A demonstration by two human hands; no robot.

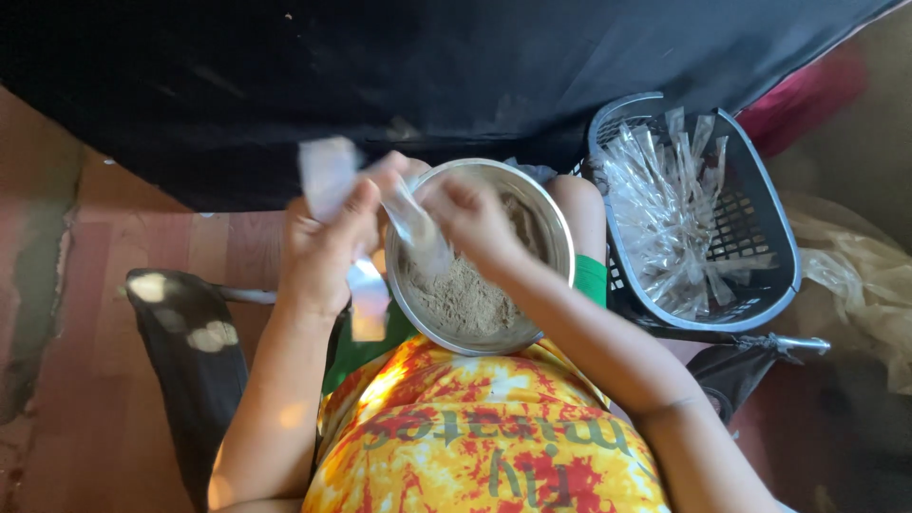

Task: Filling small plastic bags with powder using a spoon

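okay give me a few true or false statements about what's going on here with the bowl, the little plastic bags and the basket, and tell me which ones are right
1. The metal bowl on the person's lap holds a light brown powder. True.
2. The basket stands to the person's left. False: it stands to the person's right, beside the bowl.
3. The basket holds many clear plastic bags. True.
4. The left hand rests flat on the floor. False: it is raised beside the bowl, holding small clear plastic packets.
5. The right hand is over the bowl, pinching a small clear bag. True.
6. The bowl is full of water. False: it holds dry powder.
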